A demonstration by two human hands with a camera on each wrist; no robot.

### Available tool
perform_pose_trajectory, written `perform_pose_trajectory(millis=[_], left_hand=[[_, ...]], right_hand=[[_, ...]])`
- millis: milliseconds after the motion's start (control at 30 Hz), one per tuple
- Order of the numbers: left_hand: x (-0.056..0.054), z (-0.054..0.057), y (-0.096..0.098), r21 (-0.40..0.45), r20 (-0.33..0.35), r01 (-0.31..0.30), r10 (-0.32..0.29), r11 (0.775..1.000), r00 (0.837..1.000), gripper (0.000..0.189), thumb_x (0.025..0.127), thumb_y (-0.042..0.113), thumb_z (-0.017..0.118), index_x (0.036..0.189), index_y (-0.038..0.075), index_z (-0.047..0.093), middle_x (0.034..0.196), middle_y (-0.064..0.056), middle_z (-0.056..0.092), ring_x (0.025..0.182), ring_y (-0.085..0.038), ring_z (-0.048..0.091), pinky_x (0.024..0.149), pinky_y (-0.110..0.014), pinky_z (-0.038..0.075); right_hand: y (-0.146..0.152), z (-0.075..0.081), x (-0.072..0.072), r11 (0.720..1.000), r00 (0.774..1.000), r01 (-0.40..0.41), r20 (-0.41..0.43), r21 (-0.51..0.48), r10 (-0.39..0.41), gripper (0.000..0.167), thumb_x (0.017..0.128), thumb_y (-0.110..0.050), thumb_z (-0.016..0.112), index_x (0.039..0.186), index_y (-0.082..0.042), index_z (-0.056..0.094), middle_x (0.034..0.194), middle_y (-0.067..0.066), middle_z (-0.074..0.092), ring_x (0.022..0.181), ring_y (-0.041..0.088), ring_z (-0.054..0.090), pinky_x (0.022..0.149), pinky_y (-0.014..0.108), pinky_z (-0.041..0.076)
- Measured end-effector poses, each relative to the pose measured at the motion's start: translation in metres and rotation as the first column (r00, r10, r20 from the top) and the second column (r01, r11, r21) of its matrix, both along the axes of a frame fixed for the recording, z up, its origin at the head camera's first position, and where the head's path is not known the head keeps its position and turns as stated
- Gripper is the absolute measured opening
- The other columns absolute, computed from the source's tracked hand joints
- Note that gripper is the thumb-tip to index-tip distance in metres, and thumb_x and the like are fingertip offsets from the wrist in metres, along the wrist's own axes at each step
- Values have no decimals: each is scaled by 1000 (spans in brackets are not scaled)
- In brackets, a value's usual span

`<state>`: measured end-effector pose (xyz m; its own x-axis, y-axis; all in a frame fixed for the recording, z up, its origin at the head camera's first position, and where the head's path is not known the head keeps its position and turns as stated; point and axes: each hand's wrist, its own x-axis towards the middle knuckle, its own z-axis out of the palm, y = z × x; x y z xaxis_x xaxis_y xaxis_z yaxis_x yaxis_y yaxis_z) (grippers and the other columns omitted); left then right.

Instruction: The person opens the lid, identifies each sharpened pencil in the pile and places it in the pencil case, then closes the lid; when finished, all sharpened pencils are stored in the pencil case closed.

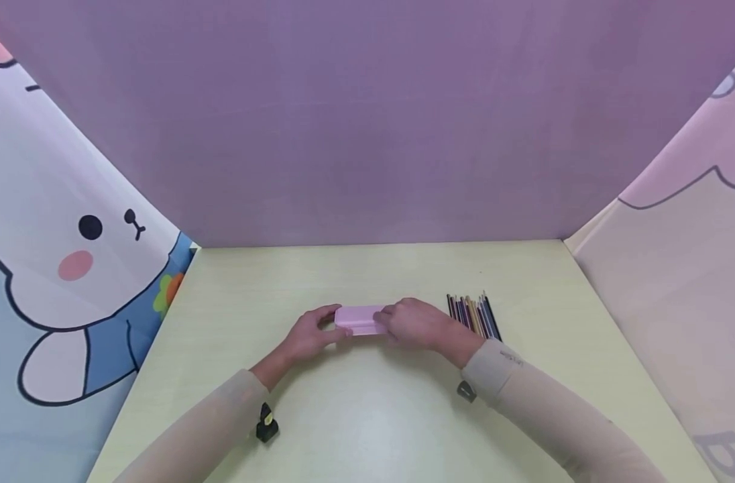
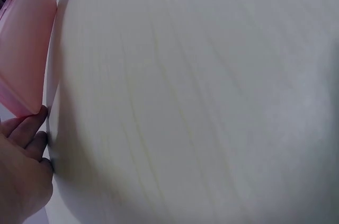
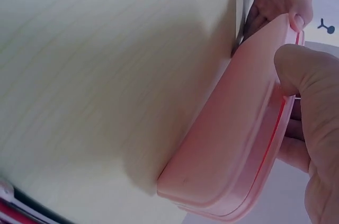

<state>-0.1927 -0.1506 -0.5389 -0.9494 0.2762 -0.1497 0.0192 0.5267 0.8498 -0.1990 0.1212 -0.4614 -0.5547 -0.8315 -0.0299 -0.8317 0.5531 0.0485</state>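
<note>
A pink pencil case (image 1: 360, 316) stands near the middle of the table, between my two hands. My left hand (image 1: 307, 334) holds its left end, thumb along the near side and fingers round the far side. At the case's right part, my right hand (image 1: 417, 324) pinches the edge. The right wrist view shows the right thumb (image 3: 299, 68) pressed at the red seam line (image 3: 273, 136) that runs along the case, with fingers behind it. From the left wrist, the left fingertips (image 2: 32, 128) meet the lower corner of the case.
Several colored pencils (image 1: 473, 315) lie side by side just right of my right hand, partly behind the forearm. A purple wall (image 1: 367, 134) rises at the table's back edge. Printed cloth panels (image 1: 84, 268) flank both sides. Small dark devices (image 1: 267, 424) hang under the wrists.
</note>
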Motion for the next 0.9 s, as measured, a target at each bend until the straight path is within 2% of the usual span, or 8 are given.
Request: perform_pose_trajectory(millis=[67, 167, 300, 433, 533, 733, 900], left_hand=[[0, 0, 0, -8, -7, -1, 1, 1000, 1000, 87, 83, 54, 81, 152, 11, 50, 152, -9, 55, 144, -33, 48, 121, -53, 36], [0, -1, -1, -7, -6, 9, -9, 1000, 1000, 87, 83, 52, 82, 152, 11, 49, 152, -10, 55, 144, -33, 48, 121, -53, 37], [1, -1, -5, -11, 0, 33, -33, 999, 999, 90, 83, 51, 82, 155, 11, 46, 154, -10, 52, 144, -33, 48, 121, -52, 37], [0, -2, -8, -15, -1, 35, -35, 999, 999, 93, 81, 53, 83, 156, 13, 44, 155, -6, 52, 146, -30, 45, 123, -50, 34], [-1, -3, -9, -8, -1, 35, -35, 999, 999, 96, 81, 53, 84, 157, 13, 42, 156, -6, 51, 147, -30, 43, 124, -51, 32], [-1, -4, -10, -14, -1, 48, -48, 999, 999, 102, 80, 54, 84, 160, 13, 36, 159, -7, 48, 148, -30, 43, 124, -50, 33], [0, -4, -11, -29, -5, 57, -58, 998, 998, 106, 77, 55, 86, 161, 15, 34, 161, -6, 44, 149, -28, 40, 124, -47, 33]], right_hand=[[2, -1, -2, 999, 1000, -7, 12, -31, 7, 28, 94, -21, 73, 120, -11, 70, 108, 2, 77, 84, 13, 73, 79, 27, 63], [8, -5, -6, 990, 999, -8, 39, -143, 14, 24, 92, -21, 72, 114, -12, 74, 107, 0, 78, 89, 12, 74, 82, 26, 62], [21, -15, -12, 946, 994, 35, 107, -322, -1, 25, 93, -25, 72, 113, -12, 78, 113, 1, 78, 103, 16, 75, 93, 30, 61], [34, -18, -14, 905, 985, 107, 165, -412, -42, 27, 96, -30, 72, 116, -13, 78, 117, 2, 77, 110, 19, 73, 99, 36, 59], [43, -18, -15, 894, 980, 148, 186, -423, -74, 30, 97, -36, 72, 116, -14, 78, 118, 1, 77, 111, 20, 73, 101, 38, 58], [61, -20, -15, 902, 965, 227, 210, -368, -157, 37, 97, -45, 70, 119, -17, 77, 121, 0, 76, 114, 19, 71, 102, 38, 57], [73, -20, -15, 886, 954, 266, 238, -381, -184, 35, 97, -39, 71, 120, -13, 77, 122, 2, 75, 115, 22, 70, 102, 41, 57]])
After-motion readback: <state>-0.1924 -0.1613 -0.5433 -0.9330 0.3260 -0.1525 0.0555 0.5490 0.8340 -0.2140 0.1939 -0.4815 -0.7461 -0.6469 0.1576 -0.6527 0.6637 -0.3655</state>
